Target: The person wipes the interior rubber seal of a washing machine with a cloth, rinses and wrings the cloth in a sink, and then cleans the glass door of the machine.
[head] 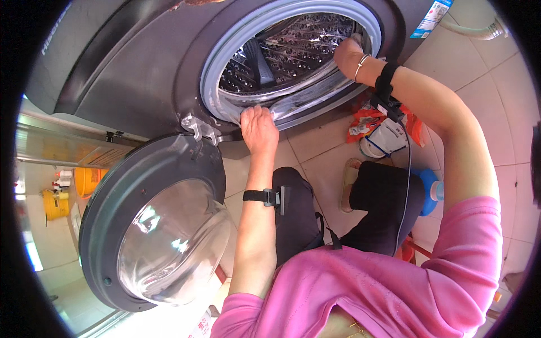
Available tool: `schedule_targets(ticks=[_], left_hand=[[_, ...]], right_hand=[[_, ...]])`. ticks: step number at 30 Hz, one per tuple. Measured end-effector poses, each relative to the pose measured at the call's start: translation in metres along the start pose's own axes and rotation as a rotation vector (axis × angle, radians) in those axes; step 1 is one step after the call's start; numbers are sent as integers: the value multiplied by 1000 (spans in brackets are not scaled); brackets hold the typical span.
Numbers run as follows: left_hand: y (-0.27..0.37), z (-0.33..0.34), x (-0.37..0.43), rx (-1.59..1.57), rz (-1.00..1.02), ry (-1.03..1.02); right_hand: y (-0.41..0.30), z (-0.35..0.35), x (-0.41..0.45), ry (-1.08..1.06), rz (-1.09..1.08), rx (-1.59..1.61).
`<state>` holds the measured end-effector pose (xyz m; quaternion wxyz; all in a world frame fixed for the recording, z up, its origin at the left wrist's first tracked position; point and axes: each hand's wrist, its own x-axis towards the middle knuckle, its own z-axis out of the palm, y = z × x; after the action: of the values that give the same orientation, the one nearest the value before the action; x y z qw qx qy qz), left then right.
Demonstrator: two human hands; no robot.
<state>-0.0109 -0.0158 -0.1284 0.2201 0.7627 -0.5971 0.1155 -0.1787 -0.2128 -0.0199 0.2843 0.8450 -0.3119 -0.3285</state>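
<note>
A dark grey Hisense front-loading washing machine (139, 63) stands before me with its round door (152, 156) swung out to the left. My left hand (259, 129) curls its fingers over the lower lip of the grey rubber door gasket (209, 86), pulling a fold of it outward. My right hand (348, 57) reaches inside the opening at the right and presses against the gasket's inner side. Its fingertips are mostly hidden, so I cannot tell if they hold anything. Behind the gasket shows the perforated metal drum (296, 46) with a dark drum paddle (260, 63).
The door's glass bowl (173, 245) bulges close to my left forearm. On the tiled floor (321, 156) lie an orange-and-white plastic bag (386, 133) and a blue container (429, 192). A pale hose (473, 31) runs at the upper right. Yellow buckets (86, 179) stand far left.
</note>
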Motion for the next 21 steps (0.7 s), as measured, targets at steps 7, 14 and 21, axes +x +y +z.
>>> schedule_targets(ticks=[7,14,21], left_hand=[[2,4,0,-29,64,61],[6,6,0,-37,68,60],[0,11,-2,-44,100,61]], right_hand=[[-7,19,10,166,92,216],[-47,29,22,118,235,641],[-85,25,33,132,196,900]])
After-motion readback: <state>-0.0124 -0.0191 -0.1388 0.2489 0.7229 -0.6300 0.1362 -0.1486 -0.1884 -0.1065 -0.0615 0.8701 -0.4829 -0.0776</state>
